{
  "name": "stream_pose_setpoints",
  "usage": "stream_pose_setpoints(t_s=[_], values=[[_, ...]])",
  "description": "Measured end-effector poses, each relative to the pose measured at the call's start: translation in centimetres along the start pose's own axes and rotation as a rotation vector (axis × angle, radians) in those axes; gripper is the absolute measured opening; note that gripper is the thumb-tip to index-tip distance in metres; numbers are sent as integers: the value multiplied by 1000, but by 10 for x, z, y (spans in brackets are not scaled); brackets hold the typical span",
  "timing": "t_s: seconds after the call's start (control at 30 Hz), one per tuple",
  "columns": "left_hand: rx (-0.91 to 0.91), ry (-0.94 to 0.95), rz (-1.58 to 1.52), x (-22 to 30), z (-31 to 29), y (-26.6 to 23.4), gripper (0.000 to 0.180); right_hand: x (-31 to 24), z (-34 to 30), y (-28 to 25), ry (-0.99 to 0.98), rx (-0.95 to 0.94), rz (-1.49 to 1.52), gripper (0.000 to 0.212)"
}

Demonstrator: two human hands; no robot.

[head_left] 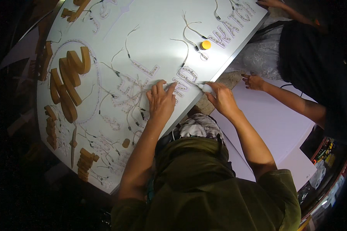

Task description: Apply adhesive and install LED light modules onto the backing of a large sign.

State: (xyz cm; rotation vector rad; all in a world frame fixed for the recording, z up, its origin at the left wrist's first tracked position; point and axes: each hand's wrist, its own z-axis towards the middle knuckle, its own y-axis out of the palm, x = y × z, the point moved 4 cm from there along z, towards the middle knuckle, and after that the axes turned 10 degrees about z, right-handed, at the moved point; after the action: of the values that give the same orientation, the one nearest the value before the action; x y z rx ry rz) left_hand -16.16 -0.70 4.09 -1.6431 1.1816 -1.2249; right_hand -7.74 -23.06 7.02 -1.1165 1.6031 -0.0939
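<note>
My right hand (pixel 225 101) grips a small white squeeze bottle (pixel 207 88) with a thin nozzle. The nozzle's tip points left at a flat, clear letter-shaped piece (pixel 189 74) lined with small lights, near the table's edge. Whether the tip touches it, I cannot tell. My left hand (pixel 160 102) rests on the white table with its fingers apart. Its fingertips are beside another letter-shaped piece (pixel 180 91), partly hidden by the hand. Thin wires (pixel 132 109) trail from several such pieces to the left of this hand.
A round yellow cap (pixel 206 45) sits on the white table (pixel 150 27). Further letter pieces (pixel 233 27) lie at the far right. Brown curved and zigzag shapes (pixel 70 63) stand on the left. Another person's hand (pixel 254 82) hangs over a pale sheet (pixel 266 111) to the right.
</note>
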Motion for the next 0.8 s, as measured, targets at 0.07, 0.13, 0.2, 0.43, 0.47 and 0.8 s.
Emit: stream_pose_setpoints(t_s=[0.07, 0.13, 0.2, 0.43, 0.47, 0.8], values=[[1, 2, 6, -1, 0, 1, 49, 2, 1, 2, -11, -7, -3, 37], [-3, 3, 1, -1, 1, 1, 49, 4, 2, 2, -21, -14, -7, 37], [-8, 4, -4, -1, 1, 1, 49, 5, 2, 3, -35, -13, -19, 37], [31, 16, 8, -1, 0, 0, 50, 3, 4, -1, 14, -44, -26, 36], [43, 18, 12, 0, 0, -1, 51, 4, 4, -1, 4, -48, -27, 35], [17, 4, 6, -2, 1, 0, 49, 6, 3, -5, -2, -49, -69, 32]])
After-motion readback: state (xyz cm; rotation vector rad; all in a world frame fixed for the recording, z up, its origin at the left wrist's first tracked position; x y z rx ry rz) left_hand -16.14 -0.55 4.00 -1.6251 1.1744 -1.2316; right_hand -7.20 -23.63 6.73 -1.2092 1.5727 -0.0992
